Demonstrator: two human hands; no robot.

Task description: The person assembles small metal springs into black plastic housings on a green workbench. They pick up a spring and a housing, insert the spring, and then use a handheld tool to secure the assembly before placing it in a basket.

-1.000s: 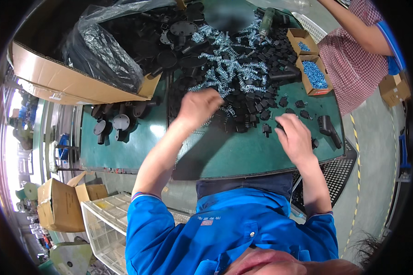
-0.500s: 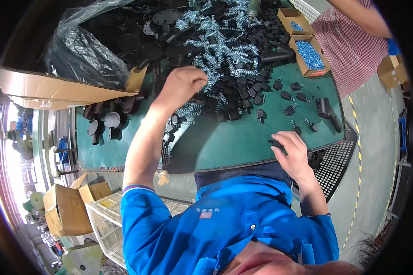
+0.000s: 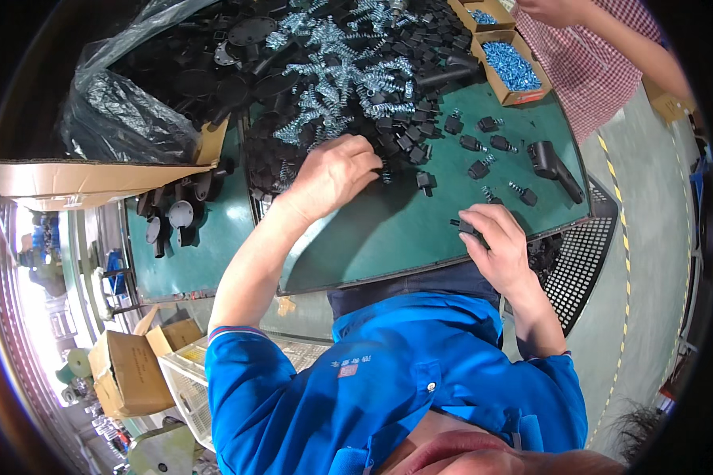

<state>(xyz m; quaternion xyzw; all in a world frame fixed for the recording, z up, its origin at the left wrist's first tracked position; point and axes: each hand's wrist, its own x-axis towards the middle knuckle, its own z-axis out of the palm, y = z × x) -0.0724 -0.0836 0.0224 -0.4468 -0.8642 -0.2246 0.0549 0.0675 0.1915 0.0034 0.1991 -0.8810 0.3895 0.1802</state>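
My left hand [image 3: 337, 176] is closed at the near edge of the heap, its fingertips pinching a small metal coil spring [image 3: 386, 172]. Above it spreads a pile of silvery springs [image 3: 333, 79] lying over black plastic blocks [image 3: 408, 142]. Near the table's front edge my right hand [image 3: 497, 245] holds a small black plastic block [image 3: 463, 227] between thumb and fingers. Just beyond that hand lie several blocks with springs fitted on them, one of them a block with spring [image 3: 524, 194]. A single bare block [image 3: 425, 183] rests between my hands.
A black angled handle-like part [image 3: 554, 170] lies at the right of the green table [image 3: 356, 245]. Cartons of blue screws [image 3: 511, 67] stand at the back right, beside another person's arm [image 3: 638, 47]. At left are a plastic-lined carton [image 3: 95, 182] and round black parts [image 3: 181, 214].
My left hand has come down and right from the spring pile, and a spring now shows at its fingertips. My right hand keeps its block in nearly the same place. The view has shifted slightly.
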